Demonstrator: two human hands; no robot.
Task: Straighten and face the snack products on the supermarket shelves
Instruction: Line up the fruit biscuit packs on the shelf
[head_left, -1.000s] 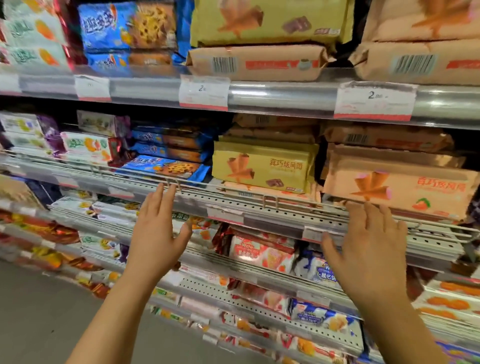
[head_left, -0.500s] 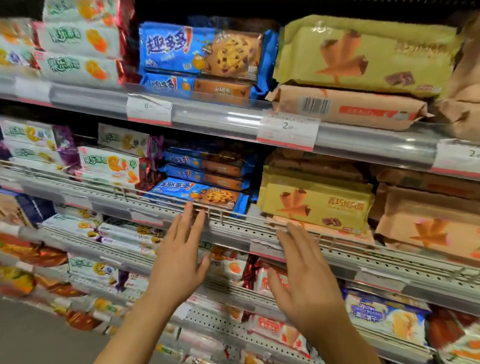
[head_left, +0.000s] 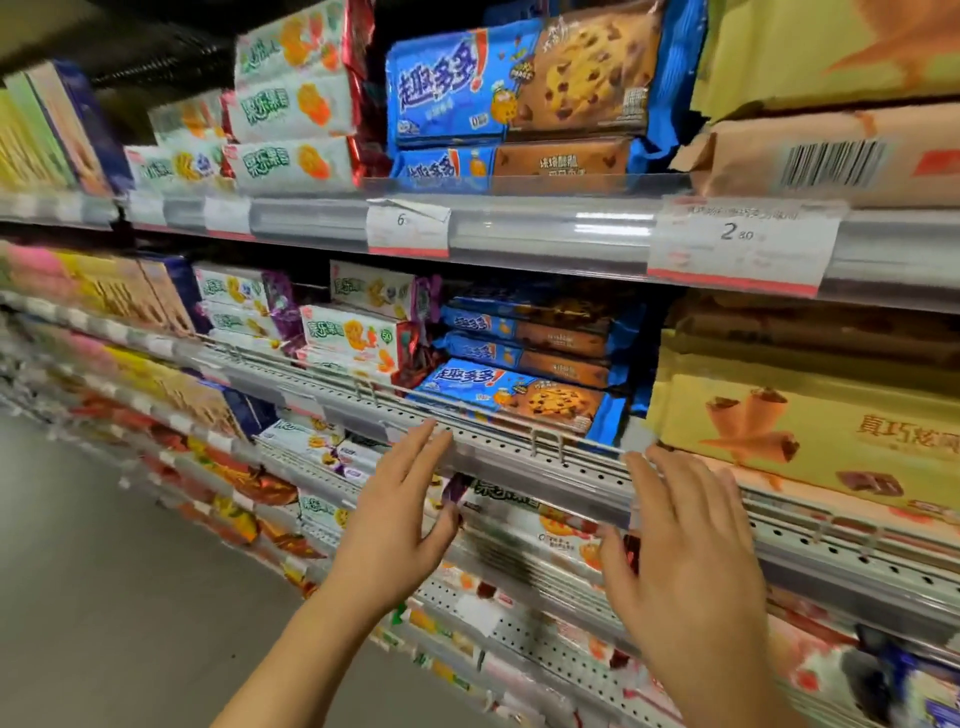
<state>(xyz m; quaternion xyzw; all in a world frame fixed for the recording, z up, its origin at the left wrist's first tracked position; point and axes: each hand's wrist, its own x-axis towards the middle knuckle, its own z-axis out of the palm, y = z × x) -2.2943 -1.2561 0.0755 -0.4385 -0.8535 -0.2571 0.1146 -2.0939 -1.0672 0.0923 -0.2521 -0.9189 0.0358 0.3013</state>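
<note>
I hold my left hand (head_left: 395, 525) and right hand (head_left: 685, 561) flat-fingered, grasping nothing, just below the blue cookie pack (head_left: 511, 397). It lies flat at the shelf rail (head_left: 519, 457), between white boxes (head_left: 358, 345) and yellow wafer packs (head_left: 810, 441).

Blue chocolate-chip cookie packs (head_left: 511, 397): stacked flat, front pack angled, just beyond left fingertips (head_left: 434, 434).
Yellow wafer-cone packs (head_left: 810, 431): lying flat, just past right fingertips (head_left: 647, 460).

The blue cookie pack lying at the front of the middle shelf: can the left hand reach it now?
Probably yes. The left hand is open just below the blue cookie pack; only the low wire rail stands between them.
</note>
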